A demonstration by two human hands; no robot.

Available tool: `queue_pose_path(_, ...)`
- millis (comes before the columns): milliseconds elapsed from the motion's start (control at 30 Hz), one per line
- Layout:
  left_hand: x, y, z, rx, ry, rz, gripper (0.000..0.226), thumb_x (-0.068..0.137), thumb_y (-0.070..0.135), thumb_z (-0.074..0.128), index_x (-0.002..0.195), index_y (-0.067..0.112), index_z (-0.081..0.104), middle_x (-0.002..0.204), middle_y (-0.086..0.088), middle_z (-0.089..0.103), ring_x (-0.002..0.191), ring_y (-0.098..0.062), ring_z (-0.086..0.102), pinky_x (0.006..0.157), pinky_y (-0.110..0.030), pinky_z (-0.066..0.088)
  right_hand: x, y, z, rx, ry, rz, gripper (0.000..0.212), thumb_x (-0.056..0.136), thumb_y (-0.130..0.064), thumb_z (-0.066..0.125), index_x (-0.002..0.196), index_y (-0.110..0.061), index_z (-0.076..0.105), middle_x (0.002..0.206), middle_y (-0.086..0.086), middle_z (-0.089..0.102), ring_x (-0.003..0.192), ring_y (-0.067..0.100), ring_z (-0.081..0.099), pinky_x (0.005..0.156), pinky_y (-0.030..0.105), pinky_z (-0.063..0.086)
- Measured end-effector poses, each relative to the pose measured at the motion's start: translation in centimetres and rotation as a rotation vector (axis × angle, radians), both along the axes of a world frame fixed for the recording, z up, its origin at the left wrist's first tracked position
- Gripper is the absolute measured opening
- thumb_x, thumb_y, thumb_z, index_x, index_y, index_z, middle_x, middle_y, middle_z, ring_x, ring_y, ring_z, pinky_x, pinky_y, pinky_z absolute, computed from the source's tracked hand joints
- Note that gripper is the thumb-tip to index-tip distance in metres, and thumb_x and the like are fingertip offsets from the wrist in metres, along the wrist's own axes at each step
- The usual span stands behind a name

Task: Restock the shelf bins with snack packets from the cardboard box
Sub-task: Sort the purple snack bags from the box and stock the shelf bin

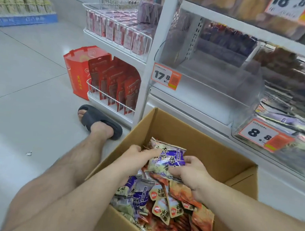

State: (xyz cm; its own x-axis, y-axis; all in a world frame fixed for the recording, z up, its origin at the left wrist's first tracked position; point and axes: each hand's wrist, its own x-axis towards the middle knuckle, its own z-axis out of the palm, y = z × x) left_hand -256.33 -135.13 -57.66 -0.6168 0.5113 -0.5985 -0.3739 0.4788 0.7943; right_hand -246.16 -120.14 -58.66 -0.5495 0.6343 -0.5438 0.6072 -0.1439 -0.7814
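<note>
An open cardboard box point(197, 137) stands on the floor in front of the shelf, filled with several purple and orange snack packets point(161, 207). Both hands hold one purple-and-silver packet point(168, 158) above the pile. My left hand point(137, 158) pinches its left edge. My right hand point(191, 171) grips its lower right side. Straight ahead, the clear plastic shelf bin point(214, 87) with the 17.8 price tag holds nothing. To its right, the bin tagged 8.8 point(266, 137) holds silvery purple packets.
My bare left leg and sandalled foot point(100, 122) stretch across the tiled floor beside the box. White wire baskets point(113, 94) with red pouches and pink boxes stand at the shelf end, with a red bag point(76, 73) beside them. Upper shelves hold more packets.
</note>
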Motion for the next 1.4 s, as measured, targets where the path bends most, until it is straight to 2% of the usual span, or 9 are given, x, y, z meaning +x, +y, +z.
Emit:
queue_pose_path(167, 2.6, 3.9, 1.1, 0.298, -0.203, -0.075, 0.038, 0.085, 0.025, 0.077, 0.120, 0.015, 0.065, 0.102, -0.008, 0.076, 0.094, -0.028, 0.074, 0.089, -0.049, 0.058, 4.1, 0.9, 4.9, 0.196, 0.068, 0.185, 0.075, 0.068, 0.007, 0.082, 0.128, -0.012, 0.041, 0.096, 0.005, 0.072, 0.083, 0.020, 0.073, 0.077, 0.043, 0.060)
queue_pose_path(300, 4.3, 6.8, 2.3, 0.294, 0.142, -0.132, 0.035, 0.075, 0.017, 0.086, 0.105, 0.021, 0.068, 0.092, 0.006, 0.077, 0.083, -0.011, 0.074, 0.083, -0.036, 0.059, 6.8, 3.5, 8.9, 0.553, -0.047, 0.326, 0.111, 0.062, -0.020, 0.091, 0.150, -0.021, 0.023, 0.125, -0.004, 0.055, 0.105, 0.004, 0.058, 0.085, 0.019, 0.049)
queue_pose_path(400, 5.8, 9.3, 3.8, 0.220, 0.461, -0.274, 0.037, 0.066, 0.024, 0.090, 0.095, 0.025, 0.067, 0.086, 0.012, 0.075, 0.080, -0.005, 0.071, 0.081, -0.031, 0.057, 8.7, 6.2, 11.7, 0.825, -0.086, 0.507, 0.114, 0.061, -0.037, 0.091, 0.152, -0.023, 0.024, 0.150, -0.004, 0.038, 0.137, 0.010, 0.037, 0.112, 0.027, 0.034)
queue_pose_path(567, 9.1, 14.2, 6.7, 0.262, 0.740, -0.564, 0.058, 0.063, 0.024, 0.091, 0.109, 0.033, 0.058, 0.088, 0.022, 0.065, 0.081, 0.001, 0.064, 0.075, -0.014, 0.051, 12.2, 9.5, 13.3, 0.962, -0.175, 0.679, 0.100, 0.064, -0.037, 0.089, 0.146, -0.028, 0.031, 0.138, -0.007, 0.053, 0.123, 0.013, 0.052, 0.097, 0.023, 0.043)
queue_pose_path(833, 13.6, 22.5, 11.8, 0.383, 0.949, -0.771, 0.079, 0.067, 0.030, 0.088, 0.133, 0.035, 0.044, 0.110, 0.014, 0.062, 0.101, -0.009, 0.059, 0.082, -0.025, 0.047, 19.1, 14.5, 16.1, 1.056, -0.132, 0.403, 0.098, 0.073, -0.027, 0.082, 0.152, -0.035, 0.024, 0.127, -0.006, 0.062, 0.111, 0.015, 0.058, 0.084, 0.021, 0.046)
queue_pose_path(1000, 17.0, 28.2, 15.4, 0.555, 0.940, -0.892, 0.053, 0.072, 0.031, 0.086, 0.108, 0.041, 0.050, 0.104, 0.020, 0.058, 0.089, -0.003, 0.059, 0.085, -0.029, 0.051, 24.3, 18.4, 18.9, 1.029, -0.121, 0.174, 0.050, 0.071, -0.024, 0.084, 0.115, -0.028, 0.060, 0.098, -0.013, 0.065, 0.090, 0.012, 0.062, 0.073, 0.027, 0.050)
queue_pose_path(1100, 18.1, 31.5, 16.6, 0.728, 0.890, -0.802, 0.003, 0.095, 0.037, 0.061, 0.097, 0.035, 0.060, 0.099, 0.012, 0.065, 0.095, -0.013, 0.063, 0.088, -0.036, 0.051, 28.0, 20.6, 19.7, 0.998, -0.024, -0.007, 0.038, 0.072, -0.013, 0.084, 0.095, -0.029, 0.058, 0.091, -0.011, 0.067, 0.077, 0.000, 0.063, 0.062, 0.013, 0.048)
queue_pose_path(1267, 17.4, 38.4, 17.8, 0.324, 1.437, -0.949, 0.025, 0.094, 0.035, 0.057, 0.116, 0.024, 0.063, 0.122, 0.001, 0.059, 0.115, -0.022, 0.054, 0.098, -0.042, 0.046, 31.5, 22.7, 19.0, 0.983, -0.109, 0.098, 0.041, 0.072, -0.009, 0.083, 0.089, -0.032, 0.055, 0.093, -0.013, 0.062, 0.080, -0.003, 0.059, 0.065, 0.008, 0.042)
queue_pose_path(1400, 18.4, 42.4, 17.8, -0.105, 1.687, -1.318, 0.085, 0.077, 0.063, 0.070, 0.147, 0.026, 0.036, 0.148, -0.001, 0.039, 0.137, -0.027, 0.033, 0.111, -0.052, 0.031, 30.3, 24.4, 16.2, 1.047, -0.203, 0.291, 0.057, 0.073, -0.013, 0.080, 0.125, -0.018, 0.057, 0.137, -0.005, 0.051, 0.123, 0.008, 0.045, 0.094, 0.007, 0.031)
